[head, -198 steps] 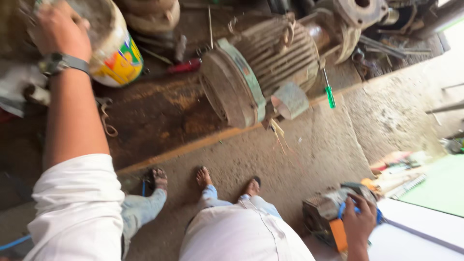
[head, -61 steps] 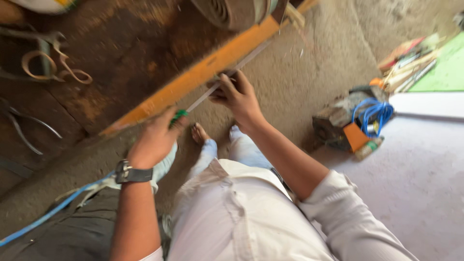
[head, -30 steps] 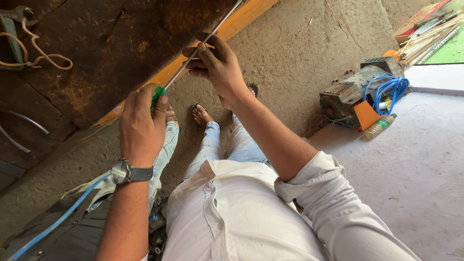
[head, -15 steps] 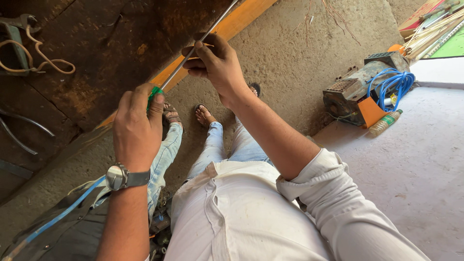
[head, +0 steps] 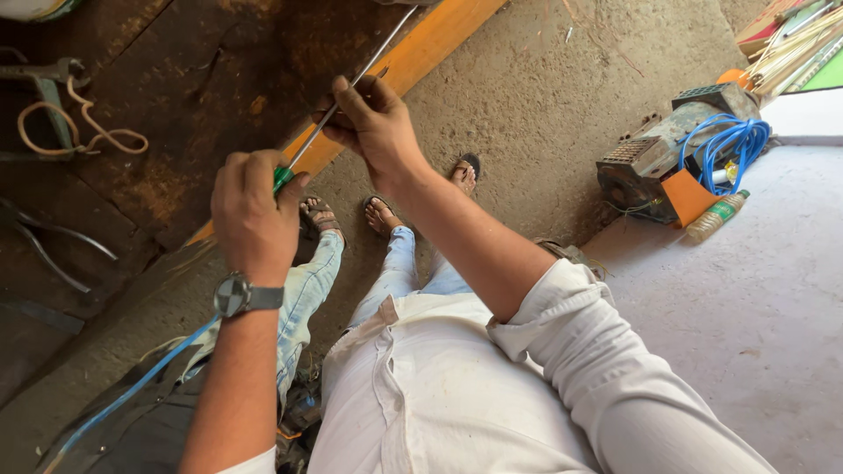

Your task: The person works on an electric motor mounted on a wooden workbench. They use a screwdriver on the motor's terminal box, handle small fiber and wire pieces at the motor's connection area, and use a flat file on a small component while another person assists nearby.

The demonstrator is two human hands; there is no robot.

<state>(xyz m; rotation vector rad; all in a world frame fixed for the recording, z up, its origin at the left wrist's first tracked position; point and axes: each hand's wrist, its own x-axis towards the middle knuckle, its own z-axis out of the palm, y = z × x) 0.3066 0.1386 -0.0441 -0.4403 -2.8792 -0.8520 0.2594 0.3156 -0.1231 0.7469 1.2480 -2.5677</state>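
Observation:
My left hand (head: 255, 215), with a watch on the wrist, is wrapped around the green handle of a long screwdriver (head: 283, 178). The metal shaft (head: 379, 51) runs up and to the right over the dark rusty bench top (head: 176, 79). My right hand (head: 373, 123) pinches that shaft partway along, above the bench's orange edge (head: 421, 48). The tip is out of frame at the top.
Below the bench are my feet in sandals on a concrete floor. An old motor with an orange part and a blue coiled cable (head: 685, 162) and a plastic bottle (head: 718, 215) lie at right. Cord and pliers (head: 61, 105) rest on the bench at left. A blue strap (head: 132, 391) hangs lower left.
Both hands have drawn slightly lower in the frame and closer together along the screwdriver; the view has shifted a little, and the grip on handle and shaft is unchanged.

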